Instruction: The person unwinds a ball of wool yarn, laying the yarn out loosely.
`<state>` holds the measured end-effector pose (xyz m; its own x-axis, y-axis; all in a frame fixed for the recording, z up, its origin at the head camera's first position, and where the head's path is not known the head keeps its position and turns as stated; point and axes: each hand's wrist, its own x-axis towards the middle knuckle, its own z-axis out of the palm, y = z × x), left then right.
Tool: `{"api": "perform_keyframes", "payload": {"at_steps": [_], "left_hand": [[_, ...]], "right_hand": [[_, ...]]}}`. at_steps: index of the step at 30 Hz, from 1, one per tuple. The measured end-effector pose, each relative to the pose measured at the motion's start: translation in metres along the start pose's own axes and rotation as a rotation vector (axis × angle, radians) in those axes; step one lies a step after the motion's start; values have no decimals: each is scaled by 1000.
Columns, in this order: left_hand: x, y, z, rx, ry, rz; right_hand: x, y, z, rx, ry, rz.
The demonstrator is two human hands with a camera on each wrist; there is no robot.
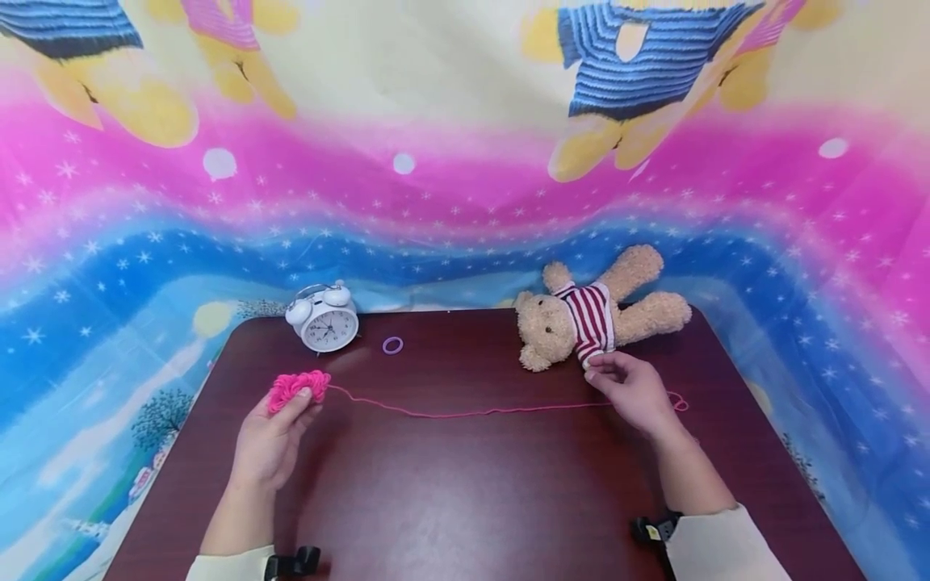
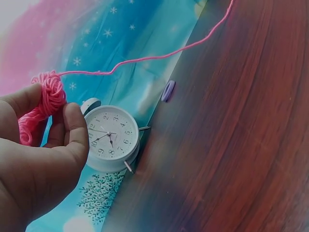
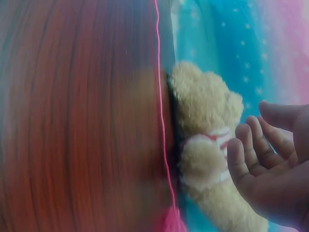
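My left hand [image 1: 265, 448] pinches a bundle of pink yarn [image 1: 296, 386] between thumb and fingers, raised over the left part of the table. From the bundle a pink strand [image 1: 465, 415] runs rightward and passes below my right hand [image 1: 643, 399], with a small loop at its far end. In the right wrist view the right hand's fingers [image 3: 245, 133] are loosely bent, thumb apart, with nothing between them. Nearest to that hand is a teddy bear [image 1: 548, 327] in a red-and-white striped shirt, lying on its back. Whether the hand touches the bear's arm, I cannot tell.
A white twin-bell alarm clock [image 1: 330, 329] stands at the back left of the dark wooden table [image 1: 450, 500]. Beside it lies a purple ring [image 1: 392, 345]. A printed cloth [image 1: 436, 202] hangs behind the table and along both sides.
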<state>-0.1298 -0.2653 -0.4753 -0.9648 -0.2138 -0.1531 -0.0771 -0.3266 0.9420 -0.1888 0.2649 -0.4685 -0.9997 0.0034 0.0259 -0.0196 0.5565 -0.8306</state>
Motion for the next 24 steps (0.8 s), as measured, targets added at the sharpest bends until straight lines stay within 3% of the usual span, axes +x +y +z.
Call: {"api": "perform_keyframes", "payload": {"at_steps": [9, 16, 24], "left_hand": [[1, -1, 12, -16, -32, 21], [3, -4, 21, -3, -20, 22], [5, -5, 30, 1, -25, 24]], "right_hand": [[4, -18, 28, 100, -17, -32], [7, -32, 54, 190, -59, -56], [8, -52, 82, 197, -96, -114]]}}
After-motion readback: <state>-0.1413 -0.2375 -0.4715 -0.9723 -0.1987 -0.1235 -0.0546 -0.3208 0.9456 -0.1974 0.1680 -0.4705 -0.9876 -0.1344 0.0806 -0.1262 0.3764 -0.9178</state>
